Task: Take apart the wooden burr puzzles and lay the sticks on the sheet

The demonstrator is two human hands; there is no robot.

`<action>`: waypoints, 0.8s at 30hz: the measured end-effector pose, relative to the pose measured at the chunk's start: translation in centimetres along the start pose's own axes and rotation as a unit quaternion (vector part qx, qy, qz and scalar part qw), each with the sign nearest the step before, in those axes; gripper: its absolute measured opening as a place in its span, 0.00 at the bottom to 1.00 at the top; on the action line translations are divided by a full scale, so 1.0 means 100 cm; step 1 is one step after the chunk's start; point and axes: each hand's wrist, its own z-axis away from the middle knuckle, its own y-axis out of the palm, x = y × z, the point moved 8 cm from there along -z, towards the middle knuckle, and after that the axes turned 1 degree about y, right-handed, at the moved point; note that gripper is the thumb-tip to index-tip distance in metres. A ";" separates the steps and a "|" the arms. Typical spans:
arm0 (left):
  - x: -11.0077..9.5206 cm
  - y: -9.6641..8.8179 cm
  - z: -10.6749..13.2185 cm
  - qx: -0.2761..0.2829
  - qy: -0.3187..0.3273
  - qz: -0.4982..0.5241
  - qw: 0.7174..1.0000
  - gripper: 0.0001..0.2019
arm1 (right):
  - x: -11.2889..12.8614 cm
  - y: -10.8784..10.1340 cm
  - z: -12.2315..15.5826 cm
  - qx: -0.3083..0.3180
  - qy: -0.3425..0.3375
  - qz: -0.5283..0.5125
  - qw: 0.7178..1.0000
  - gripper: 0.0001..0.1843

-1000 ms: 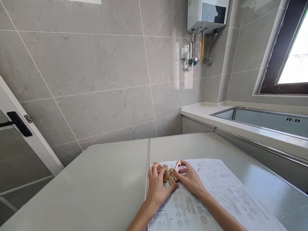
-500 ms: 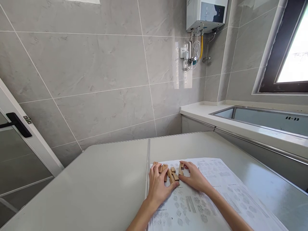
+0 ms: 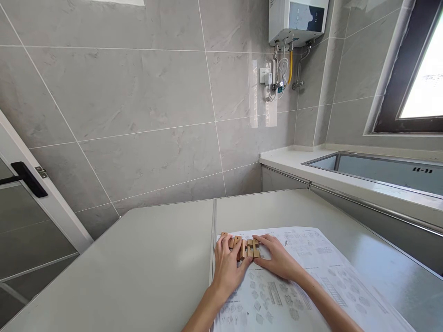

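Note:
Several notched wooden puzzle pieces (image 3: 246, 246) lie side by side on a printed instruction sheet (image 3: 294, 286) on the grey table (image 3: 145, 267). My left hand (image 3: 227, 267) rests on the left pieces, its fingers curled over them. My right hand (image 3: 277, 259) presses against the right side of the group, thumb and fingers pinching the rightmost piece. Both forearms reach in from the bottom of the picture.
A seam splits the table top just left of the sheet. To the right stand a white counter (image 3: 294, 159) and a steel sink (image 3: 380, 170). A wall heater (image 3: 297, 20) hangs above, a door with a black handle (image 3: 29, 180) is at the left.
My right hand has laid down the piece it held tilted up and pushed it left against the others. The pieces now lie closer together. My left hand has barely moved.

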 end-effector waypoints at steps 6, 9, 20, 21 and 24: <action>-0.005 -0.003 0.002 -0.020 0.017 -0.003 1.000 0.22 | 0.004 0.002 0.001 -0.015 -0.018 -0.011 1.000 0.32; -0.007 -0.004 0.002 -0.023 0.020 -0.003 1.000 0.23 | 0.007 0.004 0.001 -0.020 -0.021 -0.009 1.000 0.34; -0.015 -0.008 0.004 -0.026 0.034 0.011 0.999 0.25 | 0.010 0.007 0.004 -0.047 -0.040 0.001 0.998 0.29; -0.017 -0.009 0.005 -0.029 0.039 0.015 0.999 0.25 | 0.009 0.008 0.004 -0.044 -0.038 0.000 0.998 0.29; -0.028 -0.013 0.006 -0.038 0.059 0.030 0.997 0.24 | 0.009 0.009 0.005 -0.040 -0.037 -0.010 0.998 0.31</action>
